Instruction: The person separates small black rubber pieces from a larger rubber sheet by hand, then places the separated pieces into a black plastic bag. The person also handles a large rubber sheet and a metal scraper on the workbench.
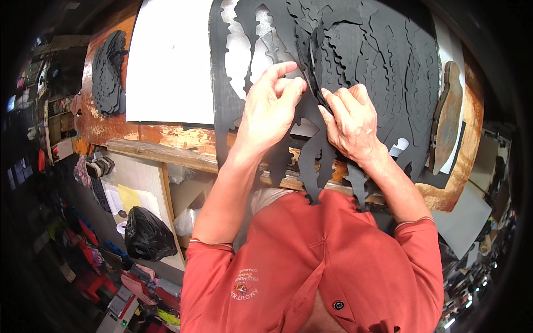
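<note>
- The right hand (352, 119) has its fingers curled in, thumb and forefinger closed on a bunch of thin black strips (311, 61); its palm and some fingertips are turned from view.
- The left hand (269, 108) is just left of the strips, forefinger reaching toward them and thumb near its bent fingers; I cannot tell whether it pinches anything.
- The strips rise from the right hand, between the two hands, and run ahead of both; their lower ends are hidden by the right hand.
- Beneath and ahead of the hands lies a black sheet (416, 94) cut into toothed shapes, cropped by the top edge; overlapping outlines there are probably loose pieces, though hard to separate.
- Nearer the body than the hands, toothed black pieces (308, 172) hang past the table's front edge (161, 152), toward the red shirt (311, 266).
- Between the hands there is a narrow gap; left of the left hand, a flat white sheet (172, 61) gives broad level room, with a black stack (109, 72) farther left.
- Right of the right hand, a long worn block (447, 116) bounds the black sheet.
</note>
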The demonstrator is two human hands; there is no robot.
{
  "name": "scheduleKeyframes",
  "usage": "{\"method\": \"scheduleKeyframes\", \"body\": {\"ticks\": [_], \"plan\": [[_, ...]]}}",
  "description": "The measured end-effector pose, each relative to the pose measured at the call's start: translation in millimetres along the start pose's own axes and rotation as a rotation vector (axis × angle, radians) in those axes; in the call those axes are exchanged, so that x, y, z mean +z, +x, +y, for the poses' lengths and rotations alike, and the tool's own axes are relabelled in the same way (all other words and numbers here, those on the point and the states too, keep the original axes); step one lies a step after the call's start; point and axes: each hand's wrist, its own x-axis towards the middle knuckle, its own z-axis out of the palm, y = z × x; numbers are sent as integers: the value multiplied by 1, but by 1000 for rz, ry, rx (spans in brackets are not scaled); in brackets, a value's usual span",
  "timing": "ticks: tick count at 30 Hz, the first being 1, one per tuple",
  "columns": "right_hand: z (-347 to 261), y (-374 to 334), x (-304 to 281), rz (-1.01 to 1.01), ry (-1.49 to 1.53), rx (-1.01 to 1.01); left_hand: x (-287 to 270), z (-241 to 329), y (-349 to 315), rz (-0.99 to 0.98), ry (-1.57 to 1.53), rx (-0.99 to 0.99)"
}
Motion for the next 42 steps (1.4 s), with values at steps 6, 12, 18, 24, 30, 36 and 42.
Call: {"method": "scheduleKeyframes", "body": {"ticks": [6, 12, 18, 24, 30, 36, 42], "plan": [[0, 4, -4, -22, 49, 44, 17, -13, 4, -74, -567, -15], [0, 11, -6, 45, 162, 154, 17, -18, -11, 128, -175, 93], [12, 10, -30, -6, 679, 707, 22, -5, -44, 383, 509, 672], [26, 4, -26, -102, 768, 639, 52, 5, -13, 3, -318, -10], [42, -6, -31, -158, 997, 610, 69, -5, -3, 37, 45, 303], [40, -8, -28, -55, 1014, 650, 67, -21, -7, 108, -129, 206], [41, 12, -64, 121, 428, 618, 49, -30, -9, 110, -491, 37]]}}
